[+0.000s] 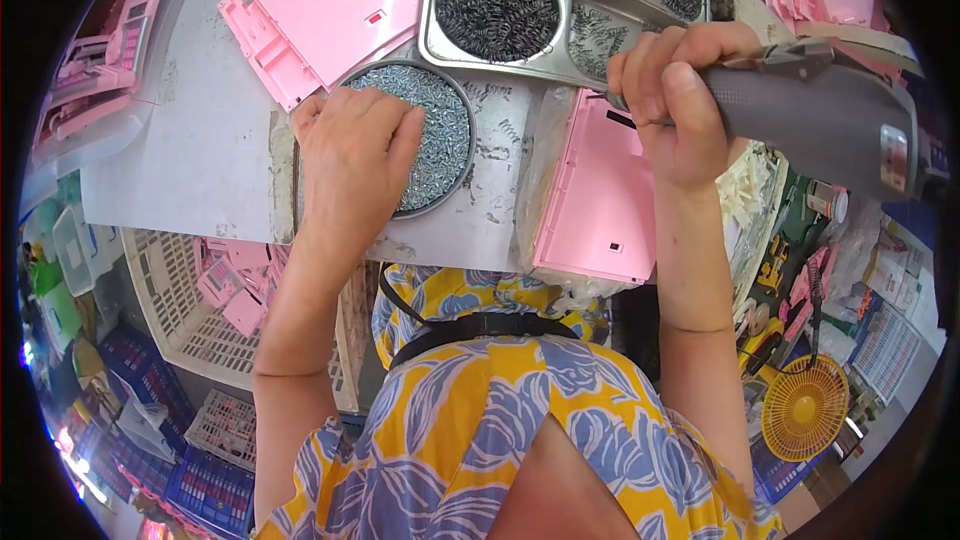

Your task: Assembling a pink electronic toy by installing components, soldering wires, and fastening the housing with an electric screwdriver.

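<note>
My right hand [685, 90] is wrapped round the dark grey body of an electric screwdriver [820, 110], its narrow end pointing left. Below it lies a flat pink plastic panel [605, 195] on clear plastic wrap. My left hand [355, 160] is over the left side of a round dish [470, 145] full of small silvery screws [430, 130]. Its fingers are curled downward, so what they hold, if anything, is hidden. Just beyond that hand lies a pink plastic casing [330, 10], with another pink piece beneath it.
A metal tray [430, 40] of dark springs [495, 5] stands at the back middle. Pink parts fill a clear bin [110, 120] at left and a beige crate [190, 330] below the table [180, 170]. A yellow round basket [805, 408] stands lower right.
</note>
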Motion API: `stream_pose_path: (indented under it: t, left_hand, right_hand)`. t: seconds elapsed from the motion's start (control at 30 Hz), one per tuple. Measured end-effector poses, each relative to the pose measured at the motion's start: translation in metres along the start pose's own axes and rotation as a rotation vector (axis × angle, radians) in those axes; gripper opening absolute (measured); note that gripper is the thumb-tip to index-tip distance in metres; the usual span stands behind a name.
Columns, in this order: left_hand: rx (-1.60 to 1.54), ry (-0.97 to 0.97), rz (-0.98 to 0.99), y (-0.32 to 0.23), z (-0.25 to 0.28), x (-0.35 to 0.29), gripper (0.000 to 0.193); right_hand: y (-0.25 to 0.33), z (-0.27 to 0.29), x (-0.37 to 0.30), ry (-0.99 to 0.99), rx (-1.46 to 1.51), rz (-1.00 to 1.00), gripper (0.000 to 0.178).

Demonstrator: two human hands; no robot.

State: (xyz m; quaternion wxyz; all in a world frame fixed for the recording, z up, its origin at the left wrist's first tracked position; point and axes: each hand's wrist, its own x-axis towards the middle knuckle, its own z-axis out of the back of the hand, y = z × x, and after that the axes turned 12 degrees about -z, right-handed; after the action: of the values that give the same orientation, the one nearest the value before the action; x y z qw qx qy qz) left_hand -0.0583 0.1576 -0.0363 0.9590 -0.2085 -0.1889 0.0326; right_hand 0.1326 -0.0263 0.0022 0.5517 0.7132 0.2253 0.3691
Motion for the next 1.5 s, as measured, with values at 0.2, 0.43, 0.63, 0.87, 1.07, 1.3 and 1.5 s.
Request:
stream_pose_path:
  t: [0.2,0.43,0.63,0.87,1.07,1.3,1.5]
  left_hand:
    - [-0.427,-0.044,-0.072,-0.033,-0.001,0.018,0.011]
    - [-0.413,-0.218,-0.235,-0.064,-0.039,0.025,0.013]
    - [-0.451,-0.200,-0.236,-0.071,-0.042,0.027,0.012]
    - [-0.241,-0.163,-0.300,-0.065,-0.035,0.019,0.015]
    - [-0.110,-0.234,-0.186,-0.024,-0.011,0.016,0.022]
    - [-0.299,-0.110,-0.169,-0.054,-0.014,0.016,0.026]
    - [-0.362,-0.133,-0.314,-0.062,-0.038,0.023,0.022]
  right_hand:
    - [-0.006,0.007,0.002,0.102,0.104,-0.060,0.014]
    - [0.057,-0.007,-0.009,0.241,0.161,0.015,0.024]
    - [0.066,-0.014,-0.028,0.175,0.129,-0.056,0.025]
    - [0.055,-0.027,-0.030,0.153,0.139,-0.085,0.026]
    - [0.038,-0.020,-0.031,0.132,0.134,-0.126,0.026]
    - [0.047,-0.023,-0.029,0.160,0.115,-0.108,0.026]
    - [0.054,-0.022,-0.029,0.203,0.126,-0.071,0.026]
